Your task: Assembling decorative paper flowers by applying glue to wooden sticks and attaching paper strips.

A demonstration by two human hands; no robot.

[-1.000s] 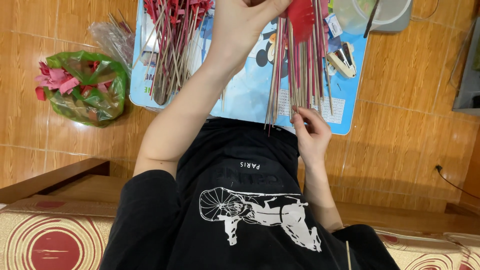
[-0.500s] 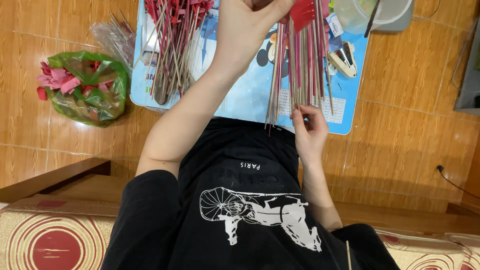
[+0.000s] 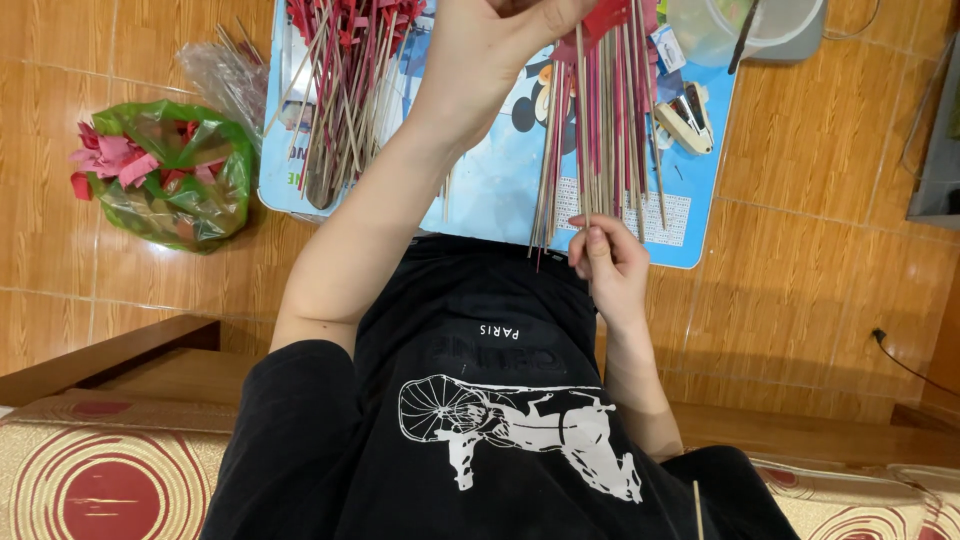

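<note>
Both hands closed: left hand (image 3: pixel 500 50) grips stick bundle (image 3: pixel 600 130), right hand (image 3: pixel 607 265) pinches stick.

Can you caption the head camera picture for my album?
Left hand holds a bunch of sticks; right hand pinches one.

bundle of thin sticks (image 3: pixel 600 130) | tan and red, red paper tops | upright, fanned, held off the floor

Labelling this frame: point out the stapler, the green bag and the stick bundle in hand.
stapler (image 3: pixel 687 117), head view, on its cream top arm.
green bag (image 3: pixel 222 190), head view, on its right plastic wall.
stick bundle (image 3: pixel 600 150), head view, mid-length of the sticks below the upper hand.
</note>
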